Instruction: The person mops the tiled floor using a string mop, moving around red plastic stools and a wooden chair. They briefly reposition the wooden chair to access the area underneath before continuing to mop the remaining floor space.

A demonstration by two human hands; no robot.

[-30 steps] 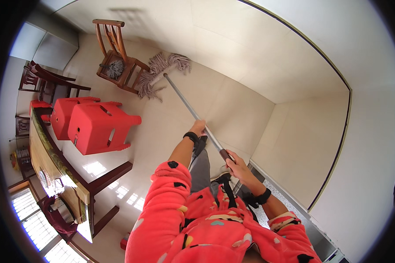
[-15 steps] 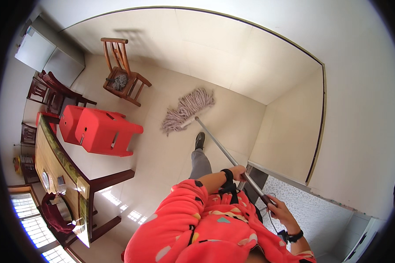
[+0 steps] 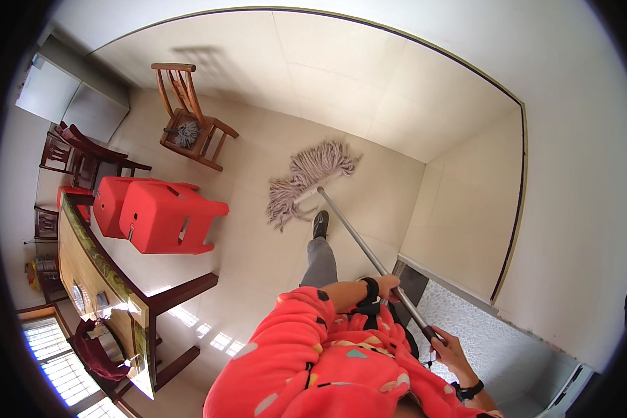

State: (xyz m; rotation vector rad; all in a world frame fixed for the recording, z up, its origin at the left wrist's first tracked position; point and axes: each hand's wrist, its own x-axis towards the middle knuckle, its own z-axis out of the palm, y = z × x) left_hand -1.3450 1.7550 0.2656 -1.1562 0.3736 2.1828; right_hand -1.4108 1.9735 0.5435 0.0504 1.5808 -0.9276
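A mop with a wide head of greyish-pink strands (image 3: 320,167) lies spread on the tiled floor ahead of my foot. Its metal handle (image 3: 359,240) slants back from the head toward my body. Partway up, my left hand (image 3: 389,287) is wrapped round the pole. My right hand (image 3: 449,350) grips the dark upper end, lower right of the left one. Both wrists carry black bands. My dark shoe (image 3: 320,224) stands just behind the mop head.
A wooden chair (image 3: 191,129) holding a grey strand bundle stands far left. Red plastic stools (image 3: 153,216) and a wooden table (image 3: 94,261) are at the left. Tiled walls (image 3: 460,195) meet in a corner at the right. A doorway with patterned floor (image 3: 460,313) lies lower right.
The mop head has slid a little to the right across the floor, its strands fanning out. Both hands have shifted slightly right and down with the handle.
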